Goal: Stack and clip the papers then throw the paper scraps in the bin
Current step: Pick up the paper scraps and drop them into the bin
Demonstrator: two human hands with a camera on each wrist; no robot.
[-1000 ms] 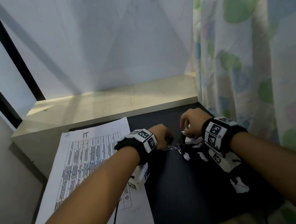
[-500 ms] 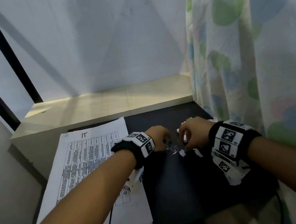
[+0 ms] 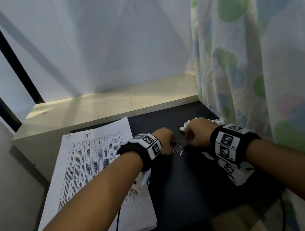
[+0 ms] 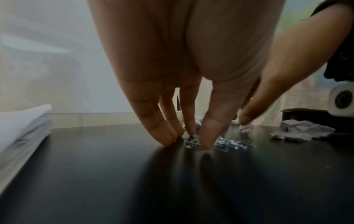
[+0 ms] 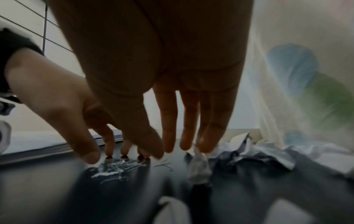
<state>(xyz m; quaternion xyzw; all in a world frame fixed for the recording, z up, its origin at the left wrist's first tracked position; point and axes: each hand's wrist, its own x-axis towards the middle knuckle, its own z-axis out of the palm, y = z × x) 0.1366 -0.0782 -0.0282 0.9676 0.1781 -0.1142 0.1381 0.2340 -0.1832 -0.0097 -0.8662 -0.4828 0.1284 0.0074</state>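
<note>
Both hands, the left hand (image 3: 165, 140) and right hand (image 3: 197, 134), reach open-fingered, holding nothing, over loose paper clips (image 4: 216, 143); tangled clips may scatter into the paper scraps (image 5: 247, 154).

A black tabletop (image 3: 178, 190) sits in front of a pale wooden ledge (image 3: 110, 105) that runs along a plain white wall (image 3: 97, 44), softly lit. A sheer curtain (image 3: 258, 60) with green and blue dots hangs on the right; black metal bars (image 3: 5, 50) slant at left.
</note>
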